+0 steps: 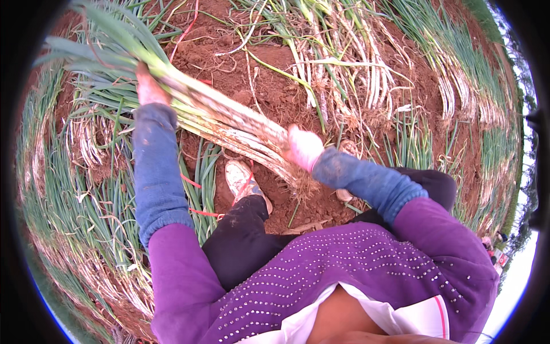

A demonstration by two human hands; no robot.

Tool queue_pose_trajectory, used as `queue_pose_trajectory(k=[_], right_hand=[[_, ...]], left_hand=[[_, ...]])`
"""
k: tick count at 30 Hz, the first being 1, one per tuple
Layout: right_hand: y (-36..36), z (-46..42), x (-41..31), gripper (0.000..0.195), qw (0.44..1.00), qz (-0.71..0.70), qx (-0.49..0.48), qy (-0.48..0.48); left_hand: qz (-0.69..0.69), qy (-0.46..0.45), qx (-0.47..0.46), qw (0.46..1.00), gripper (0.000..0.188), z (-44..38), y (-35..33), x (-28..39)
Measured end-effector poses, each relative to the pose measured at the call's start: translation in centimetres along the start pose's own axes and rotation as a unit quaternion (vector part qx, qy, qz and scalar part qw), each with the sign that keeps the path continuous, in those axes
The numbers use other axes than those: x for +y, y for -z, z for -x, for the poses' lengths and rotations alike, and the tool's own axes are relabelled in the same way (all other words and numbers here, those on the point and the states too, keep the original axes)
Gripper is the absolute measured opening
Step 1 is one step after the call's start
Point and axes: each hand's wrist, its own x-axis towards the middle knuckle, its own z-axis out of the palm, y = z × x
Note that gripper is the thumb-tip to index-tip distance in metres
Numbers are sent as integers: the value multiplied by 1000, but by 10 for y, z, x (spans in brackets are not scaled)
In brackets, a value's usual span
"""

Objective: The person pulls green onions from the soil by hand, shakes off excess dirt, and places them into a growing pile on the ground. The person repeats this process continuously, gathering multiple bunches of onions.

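A thick bunch of long green onions [232, 112] spans slantwise between my hands, above the soil. My left hand [151, 89] grips it at the upper left, where the white stalks turn into green leaves. Near the root end, my right hand [304, 148] is closed around the stalks, its fingers partly hidden. Soil-stained white shanks end in brown hairy roots [303, 187] just below that hand. The leaves at the far left are blurred.
Red plastic ties [204, 212] lie near my shoe [239, 178]. Beyond the bunch, pulled onions [339, 69] are spread on reddish soil [223, 56]. More onions [86, 223] lie in rows at the left, with others [457, 86] at the right. Distant people appear at the right rim.
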Motion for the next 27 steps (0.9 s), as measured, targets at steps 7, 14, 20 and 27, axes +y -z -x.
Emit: queue_pose_trajectory(k=[7, 14, 20, 27], right_hand=[[-69, -11, 39, 46, 997, 28, 58, -52], [-74, -12, 34, 46, 993, 44, 80, -71], [-71, -17, 34, 37, 994, 68, 50, -71], [-56, -26, 37, 56, 990, 39, -116, -72]], left_hand=[[73, 66, 98, 990, 59, -53, 57, -135], [-77, 114, 59, 989, 63, -6, 72, -118], [-657, -147, -91, 734, 60, 88, 66, -138], [-774, -291, -409, 385, 46, 59, 10, -116]])
